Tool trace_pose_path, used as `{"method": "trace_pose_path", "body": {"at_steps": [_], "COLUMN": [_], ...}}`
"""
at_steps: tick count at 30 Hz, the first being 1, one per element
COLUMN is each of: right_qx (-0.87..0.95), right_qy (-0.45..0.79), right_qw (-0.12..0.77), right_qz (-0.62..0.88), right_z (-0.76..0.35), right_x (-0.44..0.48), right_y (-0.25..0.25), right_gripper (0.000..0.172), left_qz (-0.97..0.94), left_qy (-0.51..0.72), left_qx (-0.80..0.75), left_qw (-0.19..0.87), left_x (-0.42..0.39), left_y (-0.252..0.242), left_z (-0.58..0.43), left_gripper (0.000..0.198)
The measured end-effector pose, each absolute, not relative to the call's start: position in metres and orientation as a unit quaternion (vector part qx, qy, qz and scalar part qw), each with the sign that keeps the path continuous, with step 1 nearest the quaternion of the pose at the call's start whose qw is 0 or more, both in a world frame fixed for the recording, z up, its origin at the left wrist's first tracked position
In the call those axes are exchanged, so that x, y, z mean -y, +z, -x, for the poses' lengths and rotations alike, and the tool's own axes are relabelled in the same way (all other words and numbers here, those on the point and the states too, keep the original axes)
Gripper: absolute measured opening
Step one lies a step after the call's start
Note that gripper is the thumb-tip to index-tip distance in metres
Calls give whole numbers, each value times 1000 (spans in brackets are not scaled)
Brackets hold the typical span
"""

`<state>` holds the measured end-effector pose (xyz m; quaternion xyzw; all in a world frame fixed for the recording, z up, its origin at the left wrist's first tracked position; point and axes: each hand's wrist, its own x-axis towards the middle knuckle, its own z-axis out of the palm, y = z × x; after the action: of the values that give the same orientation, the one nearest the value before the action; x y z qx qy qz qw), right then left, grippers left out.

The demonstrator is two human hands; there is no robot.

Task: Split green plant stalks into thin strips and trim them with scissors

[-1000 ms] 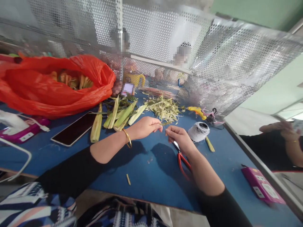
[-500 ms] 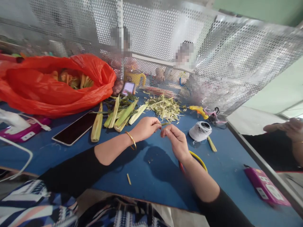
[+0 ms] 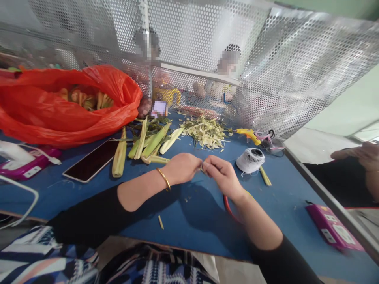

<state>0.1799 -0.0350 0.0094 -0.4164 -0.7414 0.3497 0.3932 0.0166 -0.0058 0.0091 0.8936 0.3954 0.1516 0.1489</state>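
My left hand (image 3: 183,167) and my right hand (image 3: 223,177) meet above the blue table, fingertips pinched close together. Between them shows a small strip of plant husk (image 3: 203,168), mostly covered by the fingers. Behind my left hand lie several green and pale husks (image 3: 156,142), which look like corn husks. One pale husk end (image 3: 158,159) reaches up to the back of that hand; whether it is held cannot be made out. A heap of shredded husk (image 3: 207,134) lies beyond the hands. Beneath my right forearm, a red curved handle (image 3: 229,207) is partly hidden.
A red plastic bag (image 3: 118,118) with contents stands left, near a phone (image 3: 91,161). White thread (image 3: 250,161), a yellow glue gun (image 3: 250,136) and glasses (image 3: 274,145) lie right. Purple power strips (image 3: 333,228) flank the table. Behind the perforated metal screen (image 3: 192,43) are people.
My right hand has come in against the left fingertips, and both now pinch the strip. Less of the strip shows. A pale husk end now appears behind my left hand.
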Motion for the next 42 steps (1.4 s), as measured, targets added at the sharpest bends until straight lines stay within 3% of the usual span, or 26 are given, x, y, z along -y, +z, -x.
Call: {"method": "trace_pose_path", "body": {"at_steps": [4, 9, 12, 14, 18, 20, 22, 25, 29, 32, 35, 38, 42], "right_qx": [569, 408, 434, 535, 766, 817, 813, 737, 579, 450, 382, 397, 581], "right_qy": [558, 665, 613, 502, 205, 141, 160, 307, 565, 662, 668, 623, 440], "right_qw": [419, 474, 523, 537, 449, 405, 399, 421, 429, 470, 532, 578, 573], "right_qz": [435, 408, 403, 417, 412, 385, 393, 430, 403, 371, 352, 347, 376], "right_z": [-189, -185, -175, -168, -163, -164, -169, -179, -189, -188, -180, -169, -161], "right_x": [22, 17, 23, 30, 41, 43, 41, 34, 25, 21, 22, 27, 38], "right_y": [8, 1, -3, -7, -9, -7, -3, 4, 10, 7, 0, -8, -11], "right_gripper": [25, 19, 21, 21, 23, 25, 26, 28, 25, 22, 17, 16, 21], "left_qz": [-907, -789, -716, -694, -730, -765, -802, -864, -882, -811, -726, -692, -712], "left_qy": [157, 314, 389, 405, 357, 315, 268, 195, 152, 233, 336, 391, 370], "left_qx": [-268, -354, -408, -443, -489, -500, -497, -430, -260, -269, -344, -411, -477], "left_qw": [284, 392, 413, 397, 316, 257, 197, 178, 362, 464, 492, 446, 359], "left_x": [3, -2, -4, -6, -7, -5, -2, 1, 1, 1, 1, 0, -1], "left_y": [15, 17, 11, 7, 2, 2, 4, 9, 20, 26, 24, 17, 10], "left_z": [-12, -13, -15, -17, -19, -20, -19, -16, -7, -6, -10, -15, -20], "left_gripper": [17, 17, 18, 17, 17, 17, 20, 21, 15, 14, 16, 16, 16]}}
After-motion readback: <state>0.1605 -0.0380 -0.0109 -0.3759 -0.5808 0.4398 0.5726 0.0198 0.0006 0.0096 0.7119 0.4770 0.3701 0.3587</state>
